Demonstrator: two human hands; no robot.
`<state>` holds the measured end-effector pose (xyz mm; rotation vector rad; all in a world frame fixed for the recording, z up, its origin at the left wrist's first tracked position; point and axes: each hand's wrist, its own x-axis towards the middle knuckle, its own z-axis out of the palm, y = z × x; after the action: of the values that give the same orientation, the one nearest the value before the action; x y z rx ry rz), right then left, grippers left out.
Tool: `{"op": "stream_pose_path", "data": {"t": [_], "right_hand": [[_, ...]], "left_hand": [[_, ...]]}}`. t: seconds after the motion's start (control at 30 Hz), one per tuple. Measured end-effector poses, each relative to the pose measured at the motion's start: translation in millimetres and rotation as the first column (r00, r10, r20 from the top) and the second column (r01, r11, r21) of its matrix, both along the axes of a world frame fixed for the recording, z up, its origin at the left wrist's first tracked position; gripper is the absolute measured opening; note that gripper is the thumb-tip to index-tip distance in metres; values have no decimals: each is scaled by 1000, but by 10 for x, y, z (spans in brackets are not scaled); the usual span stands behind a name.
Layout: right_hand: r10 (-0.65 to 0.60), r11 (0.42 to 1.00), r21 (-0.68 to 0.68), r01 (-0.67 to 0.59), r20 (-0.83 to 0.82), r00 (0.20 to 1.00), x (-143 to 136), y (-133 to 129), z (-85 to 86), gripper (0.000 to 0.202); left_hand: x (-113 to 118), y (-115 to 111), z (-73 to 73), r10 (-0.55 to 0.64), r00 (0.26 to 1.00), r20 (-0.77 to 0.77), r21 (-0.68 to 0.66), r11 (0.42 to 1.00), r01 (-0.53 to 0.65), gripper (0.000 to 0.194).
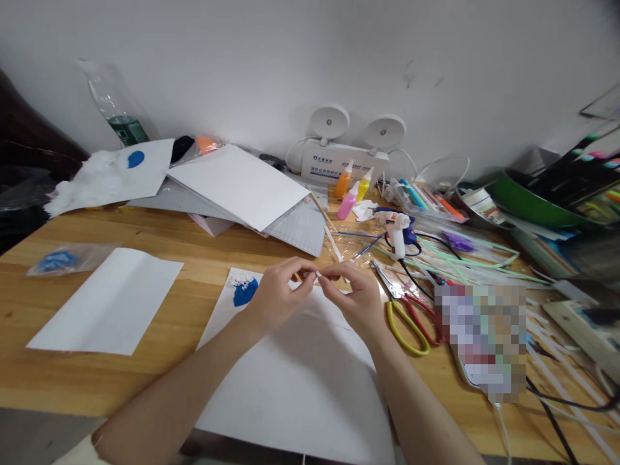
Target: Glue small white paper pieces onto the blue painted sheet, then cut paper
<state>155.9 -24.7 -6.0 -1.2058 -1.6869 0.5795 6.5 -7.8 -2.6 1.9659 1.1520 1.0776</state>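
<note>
My left hand [285, 290] and my right hand [353, 294] meet above a large white sheet [295, 387], fingertips pinched together. Between them is a small white piece [318, 274], mostly covered by the fingers; its material is too small to make out. Just left of my left hand, the sheet's upper corner bears a blue patch [245, 294] with white crumpled bits [241, 279] along its top. A thin white strip [312, 314] lies on the sheet below the hands. Scissors with yellow and red handles [407, 323] lie right of my right hand.
A folded white paper [106, 303] and a bag with blue material [58, 260] lie left. Behind are stacked boards [242, 184], paint bottles [347, 203] and a white glue gun [397, 232]. A phone with a blurred screen [482, 342] and cables crowd the right.
</note>
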Motion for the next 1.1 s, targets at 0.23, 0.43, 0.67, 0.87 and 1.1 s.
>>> {"op": "stream_pose_path", "data": {"t": [0.23, 0.43, 0.67, 0.87, 1.1], "right_hand": [[-24, 1000, 8, 24, 9, 1000, -7, -3, 3, 6], [-57, 998, 35, 56, 27, 998, -1, -7, 2, 6], [-11, 996, 90, 8, 31, 999, -1, 20, -55, 14], [-86, 955, 291, 56, 90, 992, -25, 37, -97, 14], [-94, 959, 277, 62, 106, 990, -64, 12, -52, 9]], "left_hand": [[-1, -3, 10, 6, 1000, -5, -4, 1000, -6, 10], [0, 3, 2, 10, 1000, 4, -15, 1000, -10, 10], [-2, 5, -3, 16, 1000, 6, -41, 999, -15, 11], [4, -1, -34, 49, 999, 19, -81, 996, -47, 12], [16, -10, -20, 49, 999, 24, -74, 996, -47, 12]]}}
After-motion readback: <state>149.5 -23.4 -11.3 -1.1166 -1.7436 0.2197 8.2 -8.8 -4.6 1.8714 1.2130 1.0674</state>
